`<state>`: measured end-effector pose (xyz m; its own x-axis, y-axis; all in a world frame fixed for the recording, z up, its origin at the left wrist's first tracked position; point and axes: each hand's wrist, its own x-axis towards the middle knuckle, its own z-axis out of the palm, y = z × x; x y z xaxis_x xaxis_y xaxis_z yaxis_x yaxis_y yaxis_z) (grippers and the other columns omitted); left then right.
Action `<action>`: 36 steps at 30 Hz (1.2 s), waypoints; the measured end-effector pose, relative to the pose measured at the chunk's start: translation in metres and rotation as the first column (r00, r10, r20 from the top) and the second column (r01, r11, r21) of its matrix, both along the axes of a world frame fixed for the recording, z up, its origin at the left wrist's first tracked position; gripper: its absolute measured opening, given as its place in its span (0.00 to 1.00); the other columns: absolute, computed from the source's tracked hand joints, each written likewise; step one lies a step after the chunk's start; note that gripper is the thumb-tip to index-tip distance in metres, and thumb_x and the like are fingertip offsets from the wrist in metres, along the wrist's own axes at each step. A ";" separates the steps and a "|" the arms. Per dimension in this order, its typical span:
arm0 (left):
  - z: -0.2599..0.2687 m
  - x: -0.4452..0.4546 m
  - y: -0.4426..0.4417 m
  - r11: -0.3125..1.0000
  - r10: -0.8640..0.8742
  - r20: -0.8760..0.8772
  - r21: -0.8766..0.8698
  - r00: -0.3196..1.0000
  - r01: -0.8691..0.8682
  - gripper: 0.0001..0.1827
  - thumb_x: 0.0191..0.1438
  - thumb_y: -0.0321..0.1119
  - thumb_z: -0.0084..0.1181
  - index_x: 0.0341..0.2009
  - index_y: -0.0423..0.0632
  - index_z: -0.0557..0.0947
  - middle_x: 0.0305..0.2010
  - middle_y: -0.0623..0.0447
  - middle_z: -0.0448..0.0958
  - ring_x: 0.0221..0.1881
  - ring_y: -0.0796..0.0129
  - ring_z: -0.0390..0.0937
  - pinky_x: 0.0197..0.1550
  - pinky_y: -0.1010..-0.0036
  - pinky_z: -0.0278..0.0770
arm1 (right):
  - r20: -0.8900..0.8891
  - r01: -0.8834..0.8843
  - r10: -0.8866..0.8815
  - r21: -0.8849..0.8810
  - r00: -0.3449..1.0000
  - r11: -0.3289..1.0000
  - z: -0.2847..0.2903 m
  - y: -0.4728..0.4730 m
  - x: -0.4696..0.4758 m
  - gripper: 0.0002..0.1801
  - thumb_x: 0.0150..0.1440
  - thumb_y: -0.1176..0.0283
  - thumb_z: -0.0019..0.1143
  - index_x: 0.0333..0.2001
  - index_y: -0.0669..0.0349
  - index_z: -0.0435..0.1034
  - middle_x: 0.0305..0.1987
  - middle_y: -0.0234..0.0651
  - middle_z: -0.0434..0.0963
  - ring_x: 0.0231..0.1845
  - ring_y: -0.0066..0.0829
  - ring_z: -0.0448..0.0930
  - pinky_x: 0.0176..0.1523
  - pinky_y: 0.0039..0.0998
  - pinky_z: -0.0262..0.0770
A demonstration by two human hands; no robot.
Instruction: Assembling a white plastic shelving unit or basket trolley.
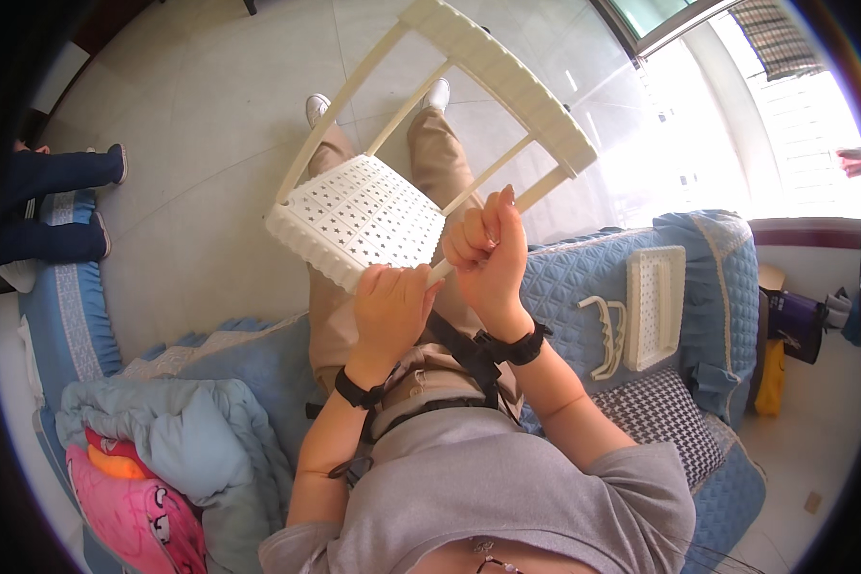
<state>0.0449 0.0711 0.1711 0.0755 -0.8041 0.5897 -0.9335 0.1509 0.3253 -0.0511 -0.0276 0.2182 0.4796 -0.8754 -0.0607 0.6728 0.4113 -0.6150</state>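
A cream plastic rack (pixel 366 229) is tilted over the person's lap and legs, its star-perforated shelf towards the lower left. Tubular posts join this shelf to a scalloped panel (pixel 506 82) at the far end. My left hand (pixel 391 305) grips the shelf's near corner, with the thumb beside the base of a post. My right hand (pixel 489 251) is curled around that near post (pixel 545 190), just above the corner, its thumb extended. The fingers partly hide the post and its joint. Both wrists wear black straps.
On the blue quilted sofa cover (pixel 567 269), right, lie another cream perforated shelf (pixel 655 308), curved plastic tubes (pixel 610 337) and a houndstooth cushion (pixel 660 420). A pale blue quilt (pixel 179 430) and pink plush item (pixel 133 509) lie left. Another person's legs (pixel 57 176) are at far left.
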 end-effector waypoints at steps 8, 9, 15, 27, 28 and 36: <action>0.001 -0.003 -0.004 0.999 0.019 0.011 -0.026 1.000 -0.018 0.12 0.51 0.41 0.61 0.32 0.48 0.77 0.21 0.58 0.71 0.24 0.69 0.69 0.35 0.71 0.65 | -0.029 -0.021 0.020 -0.019 0.999 1.000 -0.004 -0.008 -0.005 0.26 0.66 0.53 0.33 0.17 0.50 0.48 0.10 0.21 0.43 0.10 0.17 0.40 0.15 0.24 0.36; 0.002 -0.003 -0.004 0.999 0.020 -0.002 -0.027 1.000 -0.020 0.13 0.50 0.43 0.62 0.31 0.49 0.77 0.20 0.59 0.71 0.23 0.69 0.69 0.33 0.72 0.64 | -0.029 -0.019 0.019 -0.019 0.999 1.000 -0.005 -0.009 -0.006 0.26 0.66 0.53 0.33 0.17 0.50 0.48 0.10 0.21 0.43 0.10 0.17 0.40 0.15 0.24 0.36; 0.012 -0.001 -0.006 0.997 -0.069 -0.018 -0.041 0.997 0.068 0.15 0.49 0.43 0.62 0.36 0.46 0.78 0.18 0.59 0.68 0.21 0.69 0.66 0.30 0.74 0.62 | 0.128 -0.074 0.084 -0.086 0.988 0.994 -0.013 -0.019 -0.013 0.25 0.66 0.54 0.30 0.17 0.50 0.49 0.08 0.20 0.41 0.08 0.17 0.39 0.12 0.23 0.36; 0.057 0.006 0.005 0.983 -0.181 -0.125 0.015 0.976 0.184 0.16 0.41 0.45 0.67 0.32 0.49 0.82 0.19 0.61 0.72 0.21 0.70 0.68 0.31 0.73 0.63 | 0.476 -0.284 0.499 -0.454 0.724 0.845 0.021 -0.025 -0.015 0.23 0.64 0.62 0.36 0.16 0.52 0.49 0.05 0.21 0.50 0.04 0.16 0.47 0.08 0.20 0.44; 0.062 0.005 0.007 0.983 -0.178 -0.125 0.020 0.976 0.182 0.16 0.41 0.45 0.67 0.32 0.49 0.82 0.19 0.61 0.72 0.21 0.70 0.68 0.31 0.73 0.63 | 0.477 -0.260 0.494 -0.475 0.727 0.841 0.031 -0.021 -0.016 0.23 0.64 0.63 0.37 0.15 0.52 0.49 0.05 0.22 0.51 0.04 0.17 0.48 0.08 0.21 0.46; 0.043 -0.005 -0.002 0.922 -0.281 -0.558 0.070 0.781 0.382 0.11 0.38 0.37 0.69 0.29 0.54 0.83 0.15 0.59 0.70 0.20 0.66 0.67 0.31 0.72 0.62 | 0.370 -0.335 0.495 -0.418 0.786 0.845 0.026 -0.016 -0.032 0.23 0.56 0.72 0.41 0.14 0.57 0.43 0.05 0.27 0.48 0.04 0.22 0.47 0.09 0.27 0.41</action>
